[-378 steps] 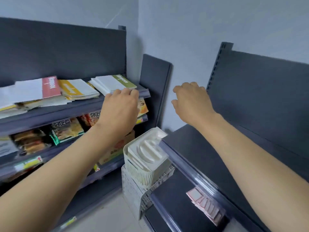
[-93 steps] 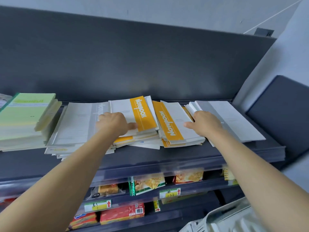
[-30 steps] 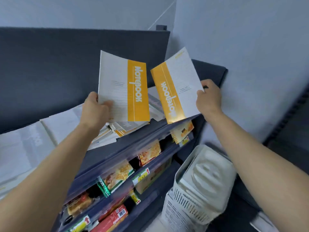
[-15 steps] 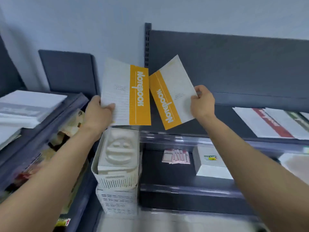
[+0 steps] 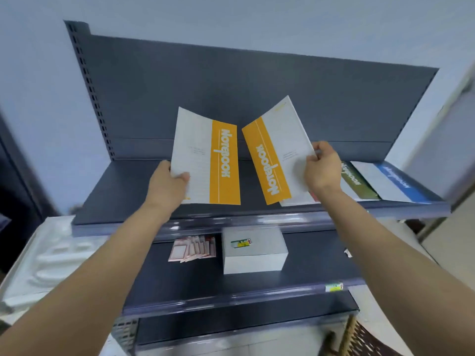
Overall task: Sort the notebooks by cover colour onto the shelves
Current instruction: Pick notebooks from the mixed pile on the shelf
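Both arms have swung over the top shelf (image 5: 123,191); left hand (image 5: 167,181) pinches the left notebook (image 5: 205,160) by its corner, right hand (image 5: 321,168) the right notebook (image 5: 277,152) by its edge. Bare shelf spreads leftward.

two orange-banded notebooks (image 5: 205,160) (image 5: 279,152) held up above the top shelf (image 5: 123,191).

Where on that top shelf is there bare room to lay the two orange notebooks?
The top shelf is bare from the slotted upright on its left across to its middle. Its right end is crowded: a green notebook and a blue notebook lie there. The lower shelf is bare just right of the white box.
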Available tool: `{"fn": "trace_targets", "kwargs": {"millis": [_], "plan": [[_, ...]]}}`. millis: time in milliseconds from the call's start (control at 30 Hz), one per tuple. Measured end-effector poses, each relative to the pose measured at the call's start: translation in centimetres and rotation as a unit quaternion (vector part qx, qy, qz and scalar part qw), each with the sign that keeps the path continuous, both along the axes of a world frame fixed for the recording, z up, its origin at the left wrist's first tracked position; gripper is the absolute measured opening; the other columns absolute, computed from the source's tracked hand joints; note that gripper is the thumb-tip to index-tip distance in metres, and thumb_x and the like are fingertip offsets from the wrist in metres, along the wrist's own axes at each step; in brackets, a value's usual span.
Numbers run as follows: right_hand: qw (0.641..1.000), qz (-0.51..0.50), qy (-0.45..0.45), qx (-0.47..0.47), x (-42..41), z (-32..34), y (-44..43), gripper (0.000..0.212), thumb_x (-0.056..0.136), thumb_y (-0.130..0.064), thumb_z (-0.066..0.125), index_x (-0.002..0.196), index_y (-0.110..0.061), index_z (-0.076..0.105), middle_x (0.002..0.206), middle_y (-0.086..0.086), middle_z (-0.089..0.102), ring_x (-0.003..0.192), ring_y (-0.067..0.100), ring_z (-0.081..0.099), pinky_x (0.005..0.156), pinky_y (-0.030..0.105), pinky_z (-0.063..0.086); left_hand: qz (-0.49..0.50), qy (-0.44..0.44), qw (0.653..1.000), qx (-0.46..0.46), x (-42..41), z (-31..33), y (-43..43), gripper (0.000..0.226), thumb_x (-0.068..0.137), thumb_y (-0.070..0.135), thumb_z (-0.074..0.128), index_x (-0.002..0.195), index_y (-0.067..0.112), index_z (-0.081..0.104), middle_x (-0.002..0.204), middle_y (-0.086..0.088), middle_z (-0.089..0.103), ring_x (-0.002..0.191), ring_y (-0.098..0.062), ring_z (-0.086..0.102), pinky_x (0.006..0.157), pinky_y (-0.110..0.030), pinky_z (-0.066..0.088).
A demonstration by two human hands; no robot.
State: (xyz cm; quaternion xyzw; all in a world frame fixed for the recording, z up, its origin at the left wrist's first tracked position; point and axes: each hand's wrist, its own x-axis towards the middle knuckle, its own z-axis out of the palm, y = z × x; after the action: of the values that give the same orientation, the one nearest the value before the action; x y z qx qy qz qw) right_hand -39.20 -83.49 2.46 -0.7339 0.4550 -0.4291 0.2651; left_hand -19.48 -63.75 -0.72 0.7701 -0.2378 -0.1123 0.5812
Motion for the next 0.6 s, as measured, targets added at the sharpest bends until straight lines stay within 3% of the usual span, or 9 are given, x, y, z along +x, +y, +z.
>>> {"fn": "trace_targets", "kwargs": {"millis": [267, 400, 533, 600], "plan": [[1.0, 0.005, 0.025, -0.005, 0.1, -0.4, -7.0, 0.026, 0.094, 0.001, 0.036, 0.112, -0.007, 0.054, 0.108, 0.012, 0.062, 0.082, 0.024, 0.049, 0.067, 0.025, 0.033, 0.036, 0.032, 0.997, 0.062, -0.7, -1.9, -5.7, 0.01, 0.097, 0.012, 0.048, 0.105, 0.009, 0.043, 0.106, -0.005, 0.053, 0.092, -0.019, 0.051, 0.07, -0.028, 0.042], [1.0, 0.004, 0.022, 0.002, 1.2, -0.3, -9.3, 0.029, 0.094, 0.001, 0.034, 0.114, -0.007, 0.054, 0.102, 0.006, 0.058, 0.083, 0.023, 0.05, 0.064, 0.024, 0.034, 0.033, 0.033, 0.996, 0.08, 1.0, -2.7, -8.3, 0.011, 0.098, 0.012, 0.047, 0.107, 0.008, 0.042, 0.106, -0.003, 0.051, 0.091, -0.018, 0.05, 0.055, -0.018, 0.038], [0.999, 0.0, 0.033, -0.007, 2.4, 0.3, -11.7, 0.029, 0.092, 0.002, 0.034, 0.11, -0.006, 0.054, 0.097, 0.004, 0.055, 0.081, 0.024, 0.05, 0.065, 0.026, 0.034, 0.014, 0.045, 0.995, 0.093, 3.2, -3.6, -11.3, 0.01, 0.097, 0.011, 0.047, 0.106, 0.008, 0.042, 0.107, -0.006, 0.052, 0.09, -0.02, 0.051, 0.066, -0.028, 0.043], [0.999, 0.0, 0.041, -0.013, 2.9, 0.5, -12.9, 0.029, 0.09, 0.003, 0.034, 0.107, -0.007, 0.055, 0.094, 0.003, 0.056, 0.079, 0.025, 0.05, 0.065, 0.026, 0.035, 0.0, 0.055, 0.993, 0.108, 3.9, -4.2, -12.9, 0.014, 0.097, 0.01, 0.048, 0.11, 0.006, 0.044, 0.107, -0.007, 0.052, 0.089, -0.021, 0.051, 0.064, -0.028, 0.044]]}}
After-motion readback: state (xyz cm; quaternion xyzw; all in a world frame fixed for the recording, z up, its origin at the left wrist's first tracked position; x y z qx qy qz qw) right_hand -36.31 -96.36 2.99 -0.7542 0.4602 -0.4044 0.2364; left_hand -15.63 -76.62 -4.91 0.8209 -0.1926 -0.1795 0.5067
